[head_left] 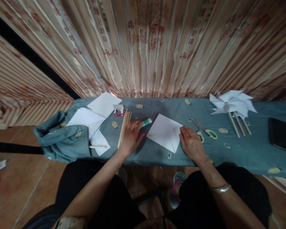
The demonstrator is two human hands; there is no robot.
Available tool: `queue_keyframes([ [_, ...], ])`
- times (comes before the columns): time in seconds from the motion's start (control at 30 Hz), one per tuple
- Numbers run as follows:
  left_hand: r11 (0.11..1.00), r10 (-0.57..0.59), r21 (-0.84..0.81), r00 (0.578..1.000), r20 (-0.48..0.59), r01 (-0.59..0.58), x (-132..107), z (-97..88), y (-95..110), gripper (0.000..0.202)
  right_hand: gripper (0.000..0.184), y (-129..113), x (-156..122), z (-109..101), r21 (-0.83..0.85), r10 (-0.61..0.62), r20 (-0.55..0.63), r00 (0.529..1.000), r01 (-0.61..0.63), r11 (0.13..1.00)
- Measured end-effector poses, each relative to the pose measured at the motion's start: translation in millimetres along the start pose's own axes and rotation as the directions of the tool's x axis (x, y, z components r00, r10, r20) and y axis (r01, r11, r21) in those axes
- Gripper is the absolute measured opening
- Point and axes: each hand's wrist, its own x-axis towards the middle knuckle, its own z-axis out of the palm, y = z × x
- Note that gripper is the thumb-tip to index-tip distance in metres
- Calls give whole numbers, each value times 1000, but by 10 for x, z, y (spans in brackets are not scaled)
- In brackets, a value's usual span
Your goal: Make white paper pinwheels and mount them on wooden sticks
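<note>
Paper (165, 132) folded, mid-worktop (240, 149), between hands. Right hand (192, 143) flat on its right corner, gripping nothing. Left hand (131, 135) open, fingertips at glue stick (146, 122). Risk: nudged stick may roll away; lightly pressed paper may slip.

We seem to be in a room of a home, set up for paper craft. Pleated beige curtains with red prints (147, 47) hang behind a narrow table under a blue-grey cloth (252, 152). The reddish-brown tiled floor (19, 184) shows below, and a folded white paper square (165, 132) lies near finished white paper pinwheels on wooden sticks (231, 105).
</note>
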Motion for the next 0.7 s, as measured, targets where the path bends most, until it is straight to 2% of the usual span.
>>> queue_keyframes([
  [0.1, 994, -101, 29, 995, 0, 101, 88, 50, -180, 44, 39, -14, 18, -43, 82, 10, -48, 999, -6, 997],
  [0.23, 991, -130, -25, 991, 38, 131, 176, 130, -312, 28, 38, -17, 48, -150, 167, 39, -111, 993, -20, 986],
  [0.33, 968, -163, -191, 986, 20, 164, 220, 115, -223, 22, 37, -65, 54, -218, 296, 97, -100, 990, -64, 953],
  [0.4, 911, -191, -363, 981, 43, 194, 221, 97, -53, 25, 36, -151, 49, -243, 476, 173, -3, 985, -151, 867],
  [0.43, 866, -193, -455, 978, 74, 205, 211, 93, 56, 26, 37, -209, 45, -251, 585, 210, 77, 975, -215, 782],
  [0.47, 815, -184, -537, 976, 115, 217, 196, 92, 170, 26, 39, -274, 41, -256, 692, 229, 181, 957, -289, 662],
  [0.53, 720, -125, -653, 970, 209, 234, 156, 99, 390, 28, 42, -405, 35, -268, 844, 207, 356, 911, -409, 348],
  [0.6, 647, -75, -724, 965, 251, 238, 120, 111, 558, 28, 41, -508, 34, -288, 871, 179, 469, 865, -487, 71],
  [0.63, 624, -53, -742, 961, 272, 244, 109, 118, 616, 29, 40, -542, 34, -302, 861, 173, 506, 845, -508, -35],
  [0.7, 585, -29, -770, 955, 296, 256, 99, 134, 681, 31, 37, -568, 37, -330, 835, 181, 549, 816, -522, -177],
])
